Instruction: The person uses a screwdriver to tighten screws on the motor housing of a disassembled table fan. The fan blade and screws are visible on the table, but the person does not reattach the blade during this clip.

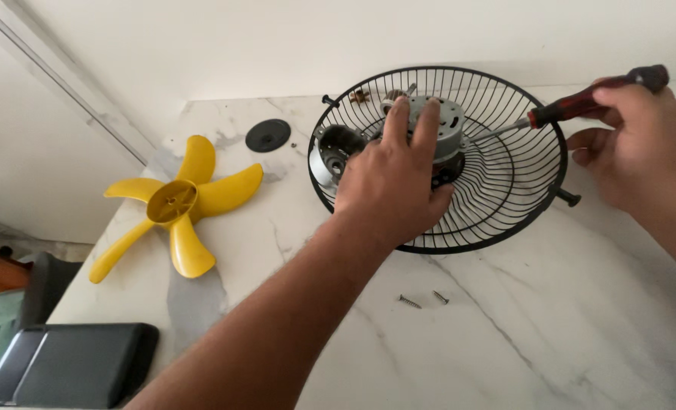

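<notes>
My left hand (pixel 392 178) rests on a grey fan motor (pixel 448 125), fingers pressed over its top, holding it inside a black wire fan guard (pixel 520 205) that lies on the white marble counter (pixel 550 326). My right hand (pixel 638 144) grips a screwdriver with a dark red handle (pixel 592 99); its metal tip reaches the motor's right side. A round silver motor cover (pixel 330 152) sits at the guard's left edge.
A yellow five-blade fan propeller (pixel 174 201) lies to the left. A black round cap (pixel 268 135) lies behind it. Two loose screws (pixel 421 299) sit in front of the guard. A dark flat case (pixel 72 364) is at the counter's near left corner.
</notes>
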